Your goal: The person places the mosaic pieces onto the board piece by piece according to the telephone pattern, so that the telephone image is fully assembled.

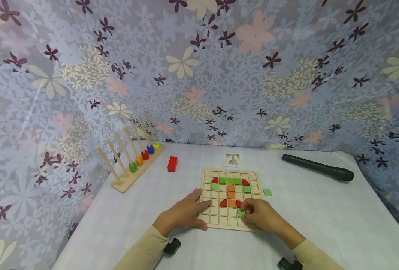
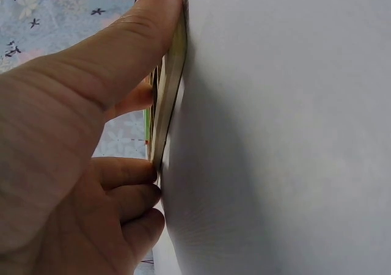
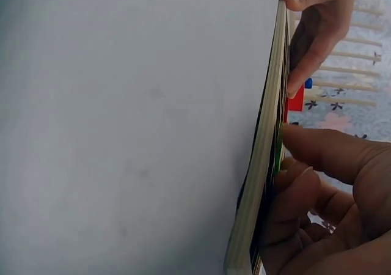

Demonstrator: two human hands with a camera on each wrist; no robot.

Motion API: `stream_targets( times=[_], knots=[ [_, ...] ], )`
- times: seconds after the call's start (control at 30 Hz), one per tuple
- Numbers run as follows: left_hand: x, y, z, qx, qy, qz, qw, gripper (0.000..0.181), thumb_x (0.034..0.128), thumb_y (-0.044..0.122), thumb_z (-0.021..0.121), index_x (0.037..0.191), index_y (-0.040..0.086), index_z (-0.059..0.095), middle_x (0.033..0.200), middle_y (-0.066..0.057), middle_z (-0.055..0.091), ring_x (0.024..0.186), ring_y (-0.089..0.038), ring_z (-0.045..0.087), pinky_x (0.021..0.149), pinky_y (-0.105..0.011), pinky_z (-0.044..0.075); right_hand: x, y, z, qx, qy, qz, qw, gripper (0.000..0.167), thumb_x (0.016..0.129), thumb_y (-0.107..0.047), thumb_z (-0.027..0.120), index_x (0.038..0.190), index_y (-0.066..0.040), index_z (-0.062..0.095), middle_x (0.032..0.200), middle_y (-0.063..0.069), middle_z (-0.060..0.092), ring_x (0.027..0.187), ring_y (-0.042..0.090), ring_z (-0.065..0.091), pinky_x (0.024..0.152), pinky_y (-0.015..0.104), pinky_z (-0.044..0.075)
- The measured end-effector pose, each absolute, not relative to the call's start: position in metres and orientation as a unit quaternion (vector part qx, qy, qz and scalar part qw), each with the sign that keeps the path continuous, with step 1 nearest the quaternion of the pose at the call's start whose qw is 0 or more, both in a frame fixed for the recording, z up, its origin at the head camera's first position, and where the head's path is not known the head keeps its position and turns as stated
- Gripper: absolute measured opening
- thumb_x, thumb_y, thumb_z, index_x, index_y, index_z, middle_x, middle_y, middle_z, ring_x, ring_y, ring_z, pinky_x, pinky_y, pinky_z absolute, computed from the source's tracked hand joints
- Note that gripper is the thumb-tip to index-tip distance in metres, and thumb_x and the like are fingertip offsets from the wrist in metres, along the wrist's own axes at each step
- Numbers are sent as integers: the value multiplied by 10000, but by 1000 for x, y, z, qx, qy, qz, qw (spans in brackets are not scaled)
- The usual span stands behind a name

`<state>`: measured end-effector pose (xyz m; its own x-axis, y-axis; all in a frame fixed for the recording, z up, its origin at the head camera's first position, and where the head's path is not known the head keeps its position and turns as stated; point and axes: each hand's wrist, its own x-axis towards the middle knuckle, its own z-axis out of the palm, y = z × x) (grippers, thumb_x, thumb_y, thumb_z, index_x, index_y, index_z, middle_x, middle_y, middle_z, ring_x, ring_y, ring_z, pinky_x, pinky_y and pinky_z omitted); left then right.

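A wooden grid board (image 1: 219, 220) lies on the white table. On it, green squares (image 1: 230, 181), orange squares (image 1: 231, 195) and red rounded pieces (image 1: 223, 203) form a pattern. My left hand (image 1: 186, 212) rests at the board's left edge, fingers spread, with the index finger over the grid and the thumb at the near edge (image 2: 174, 73). With thumb and fingertips, my right hand (image 1: 261, 214) pinches a green square tile (image 1: 241, 212) at the grid's lower right, beside a red piece partly hidden by the fingers. In the right wrist view, that tile (image 3: 279, 146) shows between thumb and fingers.
A pattern card (image 1: 233, 159) lies behind the board. One loose green tile (image 1: 268, 192) is to its right. Farther out are a black microphone (image 1: 317, 167), a red block (image 1: 172, 164) and a wooden peg stand (image 1: 120, 186) with coloured beads. Flowered fabric (image 1: 199, 86) hangs behind.
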<state>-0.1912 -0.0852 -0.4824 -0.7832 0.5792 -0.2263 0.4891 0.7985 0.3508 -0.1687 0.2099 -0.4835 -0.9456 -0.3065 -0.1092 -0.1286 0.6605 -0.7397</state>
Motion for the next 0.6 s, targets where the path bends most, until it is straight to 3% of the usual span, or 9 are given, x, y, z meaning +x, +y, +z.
stream_targets(
  times=[0.2, 0.37, 0.6],
  knots=[
    [-191, -86, -483, 288, 934, 138, 163, 889, 772, 542, 814, 1552, 325, 447, 1700, -114, 183, 1577, -275, 140, 1227, -455, 284, -179, 236, -467, -123, 875, -449, 136, 214, 901, -111, 739, 1088, -35, 667, 878, 40, 589, 759, 158, 542, 586, 262, 470],
    [-191, -86, -481, 289, 933, 139, 164, 883, 773, 543, 812, 1549, 324, 453, 1698, -113, 195, 1575, -275, 152, 1224, -456, 290, -200, 281, -449, -73, 838, -525, 126, 406, 941, -131, 716, 1279, 48, 577, 1008, 121, 579, 709, 150, 508, 534, 313, 432],
    [-190, -85, -481, 282, 933, 142, 171, 884, 766, 541, 820, 1545, 337, 457, 1698, -103, 196, 1575, -267, 157, 1220, -452, 299, -219, 338, -463, -17, 813, -571, 111, 532, 964, -187, 719, 1417, -13, 500, 1188, 112, 551, 748, 148, 521, 589, 328, 451]
  ],
)
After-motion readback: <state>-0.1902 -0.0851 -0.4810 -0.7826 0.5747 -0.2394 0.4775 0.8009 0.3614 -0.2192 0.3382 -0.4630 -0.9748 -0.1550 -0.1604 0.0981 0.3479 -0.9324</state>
